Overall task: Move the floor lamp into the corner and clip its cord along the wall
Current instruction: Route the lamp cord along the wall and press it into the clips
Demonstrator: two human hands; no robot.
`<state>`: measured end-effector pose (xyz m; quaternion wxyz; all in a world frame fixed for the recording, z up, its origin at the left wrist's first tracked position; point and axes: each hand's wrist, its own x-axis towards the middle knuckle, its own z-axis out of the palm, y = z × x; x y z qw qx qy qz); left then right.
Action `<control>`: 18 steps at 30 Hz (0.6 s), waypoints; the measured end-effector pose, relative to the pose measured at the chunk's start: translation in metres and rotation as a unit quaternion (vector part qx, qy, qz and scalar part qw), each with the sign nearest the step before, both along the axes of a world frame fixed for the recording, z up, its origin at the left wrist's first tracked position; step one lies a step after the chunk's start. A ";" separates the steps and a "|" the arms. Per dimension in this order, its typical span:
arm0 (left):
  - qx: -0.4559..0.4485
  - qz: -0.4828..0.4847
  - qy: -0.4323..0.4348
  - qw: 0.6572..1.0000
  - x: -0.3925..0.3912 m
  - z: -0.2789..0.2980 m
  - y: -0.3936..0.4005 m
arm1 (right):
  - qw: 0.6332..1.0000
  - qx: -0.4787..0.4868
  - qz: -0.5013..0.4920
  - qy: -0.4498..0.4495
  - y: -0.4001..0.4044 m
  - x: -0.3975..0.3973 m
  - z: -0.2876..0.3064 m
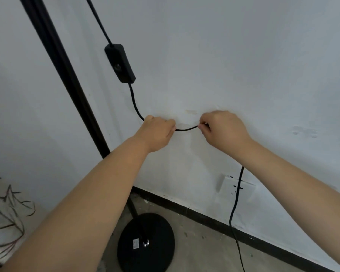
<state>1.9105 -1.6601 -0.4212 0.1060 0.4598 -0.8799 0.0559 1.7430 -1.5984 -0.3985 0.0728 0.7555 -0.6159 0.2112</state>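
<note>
Head view: the floor lamp stands in the corner, its round black base flat on the bare concrete floor and its thin black pole rising at a slant across the frame. The cord hangs down from above, passes through a glossy oblong inline switch, then curves right to run against the white wall. The left hand and the right hand each pinch the cord, fingers closed on it, with a short sagging span between them pressed at or close to the plaster. Past the right hand the cord drops in front of a white wall socket and trails onto the floor.

No clip is plainly visible; something small may sit under the right fingers, but that spot is too hidden to tell.

Risks, as I judge them: the wall looks scuffed and patchy just above the hands, so an adhesive clip may not bond well there. The switch hangs free, and its weight could drag the cord out of a weak fixing. Pulling the span too tight could tug the light pole off true or tilt the base. The loose tail on the floor is a trip hazard.

The cord looks matt and flexible; the skirting is a dark, hard band.
</note>
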 end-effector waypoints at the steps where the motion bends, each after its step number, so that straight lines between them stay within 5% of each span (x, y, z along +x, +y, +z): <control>1: 0.003 -0.005 -0.009 1.000 0.001 0.000 0.000 | 1.000 0.001 -0.008 0.020 0.000 0.002 0.000; 9: -0.017 0.026 -0.166 0.986 -0.011 -0.007 -0.001 | 0.991 0.039 -0.032 0.120 -0.011 0.017 -0.001; 18: 0.015 0.098 -0.047 0.994 -0.025 0.000 0.006 | 0.992 0.014 -0.062 0.110 -0.012 0.018 -0.005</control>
